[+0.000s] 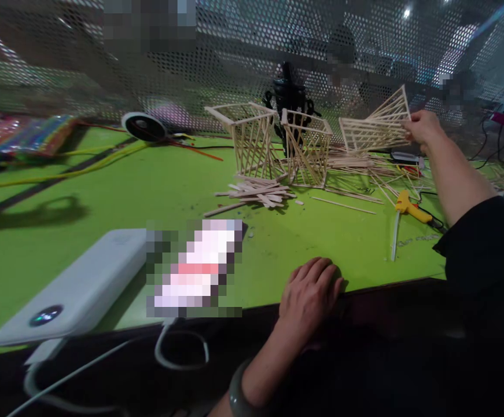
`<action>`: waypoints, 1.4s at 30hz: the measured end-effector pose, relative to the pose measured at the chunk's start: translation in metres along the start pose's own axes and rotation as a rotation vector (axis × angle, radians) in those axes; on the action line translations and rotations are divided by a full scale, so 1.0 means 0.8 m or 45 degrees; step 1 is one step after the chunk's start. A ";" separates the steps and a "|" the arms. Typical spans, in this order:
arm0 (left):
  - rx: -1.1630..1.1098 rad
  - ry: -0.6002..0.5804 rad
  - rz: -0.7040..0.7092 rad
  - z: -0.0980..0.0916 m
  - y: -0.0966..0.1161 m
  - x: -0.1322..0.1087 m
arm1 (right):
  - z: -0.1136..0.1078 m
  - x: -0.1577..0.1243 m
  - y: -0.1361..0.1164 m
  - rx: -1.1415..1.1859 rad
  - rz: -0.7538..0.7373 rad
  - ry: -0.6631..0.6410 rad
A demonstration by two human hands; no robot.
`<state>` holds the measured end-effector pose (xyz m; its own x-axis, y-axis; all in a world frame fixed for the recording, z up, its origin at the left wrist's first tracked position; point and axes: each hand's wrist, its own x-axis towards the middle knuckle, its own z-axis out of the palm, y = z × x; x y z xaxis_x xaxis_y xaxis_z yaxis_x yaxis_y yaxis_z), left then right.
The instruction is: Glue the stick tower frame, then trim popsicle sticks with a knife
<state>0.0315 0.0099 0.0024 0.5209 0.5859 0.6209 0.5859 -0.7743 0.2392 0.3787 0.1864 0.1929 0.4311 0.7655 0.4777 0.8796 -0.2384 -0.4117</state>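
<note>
In the head view my right hand (425, 130) is closed on one end of a twisted wooden stick frame (379, 128), tilted and lifted at the back right. My left hand (307, 295) rests palm down at the table's front edge, fingers lying together, holding nothing I can see. Two more stick frames, one on the left (256, 142) and one on the right (308, 147), stand side by side at the back of the table. A heap of flat craft sticks (262, 192) lies just before them. Loose thin sticks (351, 162) are piled below the raised frame.
A yellow glue gun (410, 208) lies at the right with a glue stick. Nearer left are a white power bank (78, 284) and a blurred phone (199, 266), both cabled. A perforated metal screen (225, 69) borders the green table (147, 191). Colourful packets (21, 136) sit far left.
</note>
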 end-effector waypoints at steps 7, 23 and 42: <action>0.025 -0.005 0.003 0.000 -0.001 -0.001 | 0.027 -0.024 -0.005 0.277 0.190 -0.240; 0.042 0.008 0.014 -0.001 -0.001 -0.001 | 0.015 -0.011 -0.014 -0.467 -0.274 -0.156; -0.017 -0.011 0.009 -0.004 0.001 0.001 | 0.035 -0.009 -0.052 -0.483 -0.459 -0.325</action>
<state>0.0307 0.0090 0.0052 0.5305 0.5824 0.6159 0.5737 -0.7816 0.2449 0.3333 0.2078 0.1849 0.0704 0.9466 0.3145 0.9926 -0.0976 0.0717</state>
